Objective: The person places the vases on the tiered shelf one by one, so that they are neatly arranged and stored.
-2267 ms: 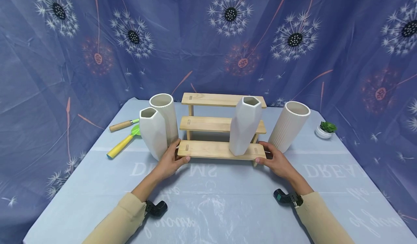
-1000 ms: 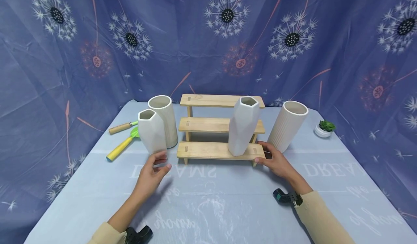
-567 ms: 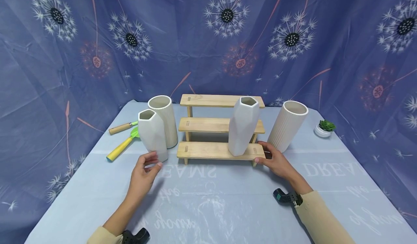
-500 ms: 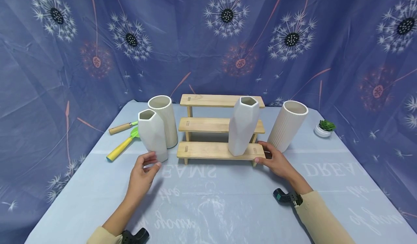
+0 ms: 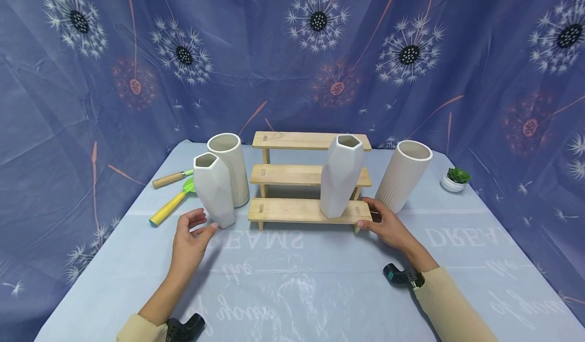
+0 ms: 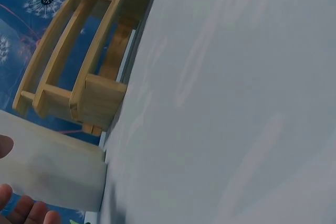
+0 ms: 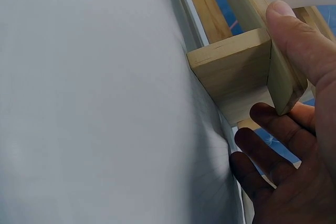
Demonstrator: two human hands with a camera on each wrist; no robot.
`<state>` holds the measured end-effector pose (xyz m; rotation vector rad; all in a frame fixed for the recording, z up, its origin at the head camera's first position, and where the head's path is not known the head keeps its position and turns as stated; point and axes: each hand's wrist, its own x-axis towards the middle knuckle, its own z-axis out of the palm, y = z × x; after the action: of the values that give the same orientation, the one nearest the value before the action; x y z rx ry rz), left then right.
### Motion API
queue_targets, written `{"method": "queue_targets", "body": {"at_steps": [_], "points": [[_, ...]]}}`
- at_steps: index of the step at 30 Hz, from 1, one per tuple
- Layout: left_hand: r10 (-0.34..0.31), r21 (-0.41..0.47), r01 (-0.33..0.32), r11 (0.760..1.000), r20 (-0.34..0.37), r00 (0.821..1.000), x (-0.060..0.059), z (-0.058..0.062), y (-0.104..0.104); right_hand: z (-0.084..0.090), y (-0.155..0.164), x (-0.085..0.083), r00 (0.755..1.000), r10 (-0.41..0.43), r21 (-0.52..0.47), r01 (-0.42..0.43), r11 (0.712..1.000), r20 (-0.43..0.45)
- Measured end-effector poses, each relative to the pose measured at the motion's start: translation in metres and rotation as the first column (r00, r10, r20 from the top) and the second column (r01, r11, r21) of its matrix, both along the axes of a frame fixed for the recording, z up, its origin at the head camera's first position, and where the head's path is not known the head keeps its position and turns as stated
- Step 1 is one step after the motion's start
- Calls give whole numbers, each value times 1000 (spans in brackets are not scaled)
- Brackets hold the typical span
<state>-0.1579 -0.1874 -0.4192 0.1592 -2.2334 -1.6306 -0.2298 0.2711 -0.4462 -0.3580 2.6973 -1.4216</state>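
Observation:
A three-step wooden stand (image 5: 301,210) sits mid-table with a white faceted vase (image 5: 340,179) on its lowest step. My right hand (image 5: 372,217) grips that step's right end; in the right wrist view the thumb (image 7: 294,40) lies on the stand's (image 7: 231,72) board end and the fingers (image 7: 262,145) curl beneath it. My left hand (image 5: 201,221) is open beside the base of a second faceted vase (image 5: 214,190) on the table left of the stand. In the left wrist view its fingertips (image 6: 26,211) show beside this vase (image 6: 52,166). I cannot tell if they touch.
A ribbed white cylinder vase (image 5: 230,164) stands behind the left faceted vase, another (image 5: 404,177) right of the stand. A wooden-handled tool (image 5: 169,177) and a yellow-handled green trowel (image 5: 169,206) lie far left. A small potted succulent (image 5: 454,180) sits far right. Blue cloth covers the table (image 5: 297,291).
My left hand let go of the stand's left end and moved left to the base of the left faceted vase. The right hand and stand have stayed put.

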Motion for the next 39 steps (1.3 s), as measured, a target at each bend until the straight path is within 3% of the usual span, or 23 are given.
{"method": "queue_targets", "body": {"at_steps": [4, 10, 15, 27, 39], "points": [[-7, -17, 7, 1000, 3, 1000, -7, 0, -4, 1, 0, 0, 1000, -5, 4, 5, 1000, 2], [-82, -53, 86, 995, 68, 994, -18, 4, -10, 1, 0, 0, 1000, 5, -5, -5, 1000, -10], [-112, -88, 119, 989, 84, 990, -25, 4, -13, 2, 0, 0, 1000, 11, 4, -11, 1000, -29], [-121, -87, 130, 988, 94, 988, -39, 2, -13, 3, 0, 1, 1000, 14, -3, -14, 1000, -21], [-131, -83, 141, 987, 117, 985, -43, 2, -7, 2, 0, 1, 1000, 14, -10, -15, 1000, -22]]}}
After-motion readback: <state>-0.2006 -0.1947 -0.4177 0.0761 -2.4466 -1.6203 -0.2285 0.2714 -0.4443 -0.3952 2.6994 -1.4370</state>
